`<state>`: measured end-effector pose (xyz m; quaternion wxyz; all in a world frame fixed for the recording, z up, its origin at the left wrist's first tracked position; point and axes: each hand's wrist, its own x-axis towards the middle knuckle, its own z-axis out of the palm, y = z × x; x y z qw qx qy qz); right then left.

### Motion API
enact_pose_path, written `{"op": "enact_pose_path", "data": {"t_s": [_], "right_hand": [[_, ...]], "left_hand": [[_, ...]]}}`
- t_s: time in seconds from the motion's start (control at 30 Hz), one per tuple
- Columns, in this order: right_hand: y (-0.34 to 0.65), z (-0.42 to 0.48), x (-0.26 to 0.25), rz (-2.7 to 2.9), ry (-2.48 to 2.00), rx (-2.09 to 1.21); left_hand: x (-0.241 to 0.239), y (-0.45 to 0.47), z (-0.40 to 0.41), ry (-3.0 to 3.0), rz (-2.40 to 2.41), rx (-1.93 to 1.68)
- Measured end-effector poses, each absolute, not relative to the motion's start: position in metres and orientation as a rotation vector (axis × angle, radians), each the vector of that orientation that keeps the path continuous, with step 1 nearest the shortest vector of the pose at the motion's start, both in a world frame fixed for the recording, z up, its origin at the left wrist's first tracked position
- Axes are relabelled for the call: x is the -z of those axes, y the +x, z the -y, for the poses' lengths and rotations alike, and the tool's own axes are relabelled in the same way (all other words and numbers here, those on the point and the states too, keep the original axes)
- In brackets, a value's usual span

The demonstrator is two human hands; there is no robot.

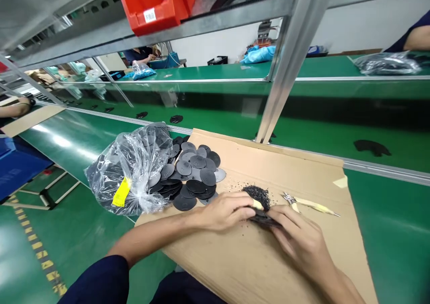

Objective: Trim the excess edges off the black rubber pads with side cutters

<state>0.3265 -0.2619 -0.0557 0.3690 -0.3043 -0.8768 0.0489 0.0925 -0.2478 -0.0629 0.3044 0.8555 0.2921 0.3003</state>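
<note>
Gripping a flat black piece (pixel 264 219) between them, the left hand (pixel 226 211) and right hand (pixel 298 231) meet above a cardboard sheet (pixel 319 174). Fingers of both are closed narrowly on its edges, hiding much of it, so whether it is one layer or several I cannot tell. Yellow wrap (pixel 257 204) covers one left fingertip. Just beyond the piece lies a heap of small black scraps (pixel 255 193), with crumbs scattered around it. Nippers (pixel 312 204) with pale yellow handles rest on the cardboard near the right hand. Left of the scraps, black oval discs (pixel 198 163) overlap in a loose pile beside a clear plastic bag (pixel 134 160) bearing a yellow label (pixel 121 192).
</note>
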Motion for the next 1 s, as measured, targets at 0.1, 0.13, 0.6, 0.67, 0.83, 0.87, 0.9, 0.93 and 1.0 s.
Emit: {"op": "enact_pose_path", "data": {"t_s": [0.1, 0.13, 0.6, 0.67, 0.83, 0.87, 0.9, 0.93, 1.0], "right_hand": [[0.325, 0.263, 0.057, 2.258, -0.772, -0.057], [0.323, 0.264, 0.057, 2.254, -0.771, -0.063], [0.329, 0.271, 0.072, 2.082, -1.013, -0.077], [0.329, 0.271, 0.074, 2.087, -1.021, -0.101], [0.33, 0.27, 0.076, 2.093, -1.061, -0.108], [0.33, 0.27, 0.075, 2.098, -1.067, -0.111], [0.33, 0.271, 0.075, 2.103, -1.072, -0.114], [0.33, 0.272, 0.075, 2.109, -1.077, -0.117], [0.329, 0.273, 0.075, 2.124, -1.089, -0.13]], "left_hand": [[0.039, 0.09, 0.239, 2.219, -0.807, -0.463], [0.032, 0.088, 0.235, 2.23, -0.77, -0.382], [-0.01, 0.022, 0.043, 2.753, -1.791, -0.046], [0.002, 0.014, 0.021, 2.692, -1.859, 0.023], [0.025, 0.02, -0.011, 2.61, -1.859, 0.174], [0.028, 0.029, -0.015, 2.628, -1.818, 0.152], [0.032, 0.04, -0.019, 2.655, -1.765, 0.12], [0.035, 0.053, -0.022, 2.683, -1.682, 0.072], [0.045, 0.083, -0.027, 2.705, -1.457, -0.054]]}}
